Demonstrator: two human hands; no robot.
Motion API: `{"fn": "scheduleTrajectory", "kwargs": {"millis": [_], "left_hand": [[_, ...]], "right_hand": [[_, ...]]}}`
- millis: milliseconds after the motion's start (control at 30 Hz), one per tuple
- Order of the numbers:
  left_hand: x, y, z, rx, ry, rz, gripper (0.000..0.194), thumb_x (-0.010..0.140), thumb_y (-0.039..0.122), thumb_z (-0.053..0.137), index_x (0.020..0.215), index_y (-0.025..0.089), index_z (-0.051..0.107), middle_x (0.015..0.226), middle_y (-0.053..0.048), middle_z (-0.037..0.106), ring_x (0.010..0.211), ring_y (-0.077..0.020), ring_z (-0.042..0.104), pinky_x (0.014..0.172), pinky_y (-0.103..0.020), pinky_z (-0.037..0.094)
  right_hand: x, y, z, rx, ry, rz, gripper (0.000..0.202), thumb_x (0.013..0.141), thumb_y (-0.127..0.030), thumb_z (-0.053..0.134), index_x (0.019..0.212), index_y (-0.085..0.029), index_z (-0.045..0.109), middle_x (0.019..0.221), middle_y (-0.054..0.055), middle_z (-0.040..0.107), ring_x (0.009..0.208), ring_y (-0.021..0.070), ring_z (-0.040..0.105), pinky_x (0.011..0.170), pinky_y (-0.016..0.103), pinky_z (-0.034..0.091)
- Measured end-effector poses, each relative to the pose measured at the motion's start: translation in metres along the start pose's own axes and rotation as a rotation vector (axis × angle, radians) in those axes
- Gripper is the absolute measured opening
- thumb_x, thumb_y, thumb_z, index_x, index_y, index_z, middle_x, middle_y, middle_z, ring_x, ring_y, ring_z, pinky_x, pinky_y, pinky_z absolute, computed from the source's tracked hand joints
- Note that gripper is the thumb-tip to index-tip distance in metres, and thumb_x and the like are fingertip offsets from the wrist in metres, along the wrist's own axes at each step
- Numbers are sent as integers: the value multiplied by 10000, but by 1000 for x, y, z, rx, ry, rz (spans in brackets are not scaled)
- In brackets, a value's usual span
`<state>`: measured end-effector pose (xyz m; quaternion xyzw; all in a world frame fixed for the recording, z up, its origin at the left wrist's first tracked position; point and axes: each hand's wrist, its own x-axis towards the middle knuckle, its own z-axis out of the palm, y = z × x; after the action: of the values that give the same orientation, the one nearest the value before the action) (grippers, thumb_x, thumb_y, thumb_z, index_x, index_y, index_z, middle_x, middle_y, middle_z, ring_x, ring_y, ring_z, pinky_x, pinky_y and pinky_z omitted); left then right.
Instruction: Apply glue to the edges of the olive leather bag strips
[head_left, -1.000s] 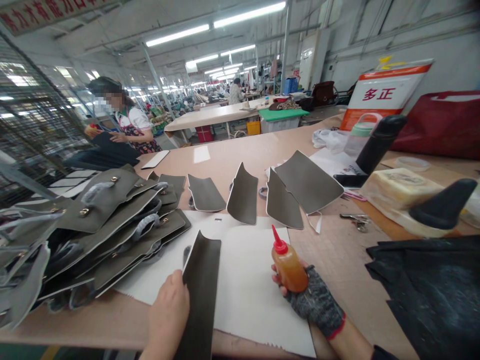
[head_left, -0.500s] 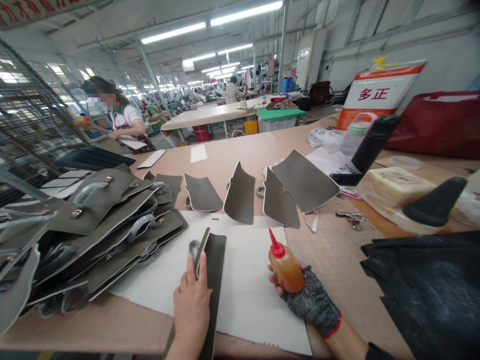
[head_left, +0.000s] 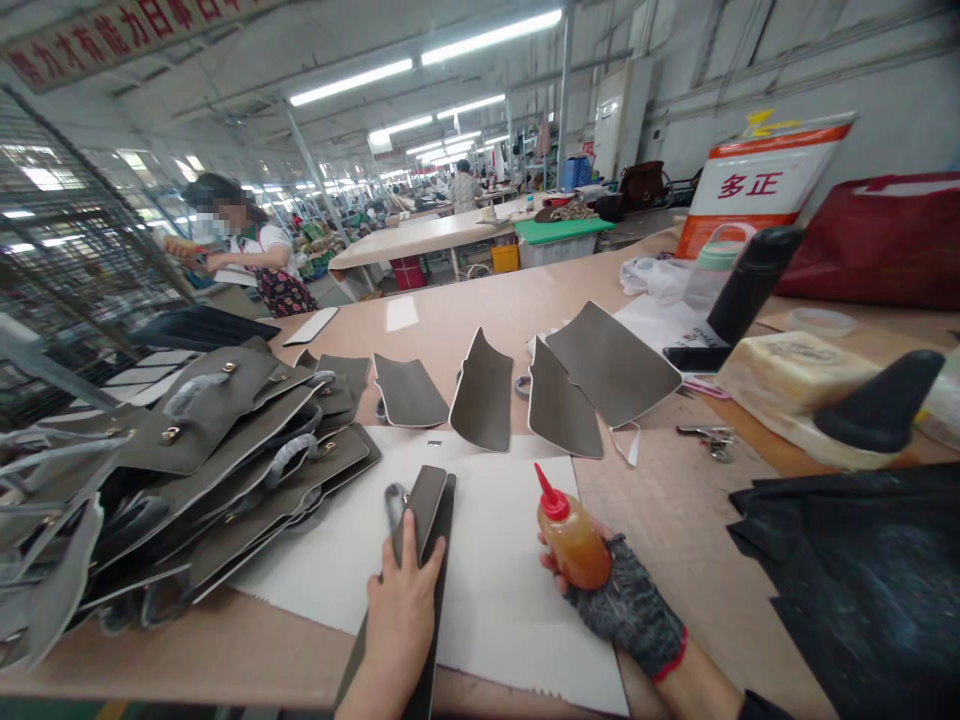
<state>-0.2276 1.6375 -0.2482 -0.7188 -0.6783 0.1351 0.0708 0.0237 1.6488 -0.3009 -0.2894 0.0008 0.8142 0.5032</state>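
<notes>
Grey-brown sheet material, one folded piece (head_left: 431,497): lying on the white sheet (head_left: 525,590) at the near side of the table (head_left: 660,520); a grey loop (head_left: 393,503) shows at its upper left.
Left hand (head_left: 401,610), bare: fingers spread and laid over the upper layer, not closed round it. Handling, as judged: light, flexible, rather springy, smooth-faced; best taken along the long edges.

Plastic bottle (head_left: 576,548), red-capped, amber contents: in the right hand (head_left: 626,605), which wears a fingerless knitted glove; fingers wrapped round the body, nozzle tilted up and left. Probably soft-walled; hold below the cap, lightly, as hard squeezing could discharge liquid.

Changes against one second ago: the piece then stood open, left hand at its left edge; now one layer lies folded over the other. Bottle grip unaltered.

Left: overlapping heap of similar pieces (head_left: 206,425), gold-coloured fittings. Right: black sheeting (head_left: 862,580).
Beyond the white sheet: row of curved panels (head_left: 482,400).
Farther: black flask (head_left: 752,285), right.
Across the table, left: another person (head_left: 274,255), holding a pale piece.
</notes>
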Motion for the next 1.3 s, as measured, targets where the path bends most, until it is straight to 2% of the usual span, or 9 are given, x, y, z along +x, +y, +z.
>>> {"fn": "scheduleTrajectory", "kwargs": {"millis": [167, 333, 467, 567, 833, 967, 1067, 1200, 1300], "left_hand": [[6, -5, -11, -24, -73, 81, 655, 753, -38, 315, 1242, 365, 481, 1490, -109, 197, 1137, -381, 461, 660, -432, 506], [7, -20, -19, -101, -138, 166, 617, 718, 31, 513, 1230, 375, 486, 1504, -106, 144, 1152, -375, 458, 714, -434, 509], [7, -26, -26, -153, -271, 196, 853, 507, 117, 772, 1259, 372, 458, 1516, -111, 51, 1208, -433, 385, 809, -497, 478], [7, -22, -32, -176, -332, 185, 1088, 327, 215, 865, 1305, 344, 407, 1514, -135, 0, 1238, -484, 312, 850, -545, 444], [10, -19, -43, -119, -397, 187, 1116, 306, 267, 863, 1320, 303, 398, 1503, -183, 17, 1218, -473, 348, 853, -520, 450], [20, -21, -43, -121, -392, 260, 1109, 299, 362, 846, 1314, 249, 414, 1470, -220, 183, 1162, -447, 423, 853, -506, 452], [31, -20, -42, -82, -389, 299, 1205, 267, 351, 848, 1354, 188, 352, 1424, -260, 262, 1134, -443, 453, 879, -493, 429], [49, -16, -43, -29, -470, 333, 1335, 231, 295, 856, 1400, 145, 228, 1427, -302, 211, 1156, -460, 435, 904, -478, 400], [63, -12, -45, -48, -499, 331, 1336, 252, 308, 851, 1406, 151, 196, 1423, -319, 202, 1141, -463, 455, 875, -475, 418]], "right_hand": [[-2, 0, -1, -26, 26, 0, 302, 804, -388, 528, 948, -144, 632, 842, 116, 708, 689, 237, 669, 485, 278, 502], [-7, 1, 1, -27, 60, -1, 259, 803, -341, 543, 972, -160, 616, 827, 108, 713, 703, 255, 672, 487, 290, 499], [-9, 1, 1, -16, 68, 9, 245, 816, -311, 532, 1001, -167, 602, 841, 106, 713, 735, 266, 673, 516, 307, 502], [-9, 1, 1, -16, 69, 3, 236, 807, -304, 542, 988, -167, 609, 837, 110, 715, 725, 269, 674, 512, 308, 500], [-9, 4, 3, -12, 105, -13, 211, 761, -296, 603, 933, -176, 630, 823, 97, 722, 709, 269, 673, 496, 303, 496], [-8, 5, 3, 11, 127, 0, 196, 750, -287, 621, 907, -171, 640, 821, 93, 724, 701, 279, 671, 497, 316, 499], [-7, 5, 3, 13, 112, -3, 216, 746, -296, 630, 920, -170, 648, 822, 103, 724, 712, 278, 672, 499, 312, 501], [2, 3, -5, 32, 111, 88, 226, 764, -331, 608, 863, -138, 670, 788, 125, 721, 712, 271, 673, 512, 320, 511], [17, 1, -18, 42, 43, 155, 292, 780, -382, 580, 876, -123, 676, 790, 144, 716, 721, 271, 673, 513, 327, 513]]}}
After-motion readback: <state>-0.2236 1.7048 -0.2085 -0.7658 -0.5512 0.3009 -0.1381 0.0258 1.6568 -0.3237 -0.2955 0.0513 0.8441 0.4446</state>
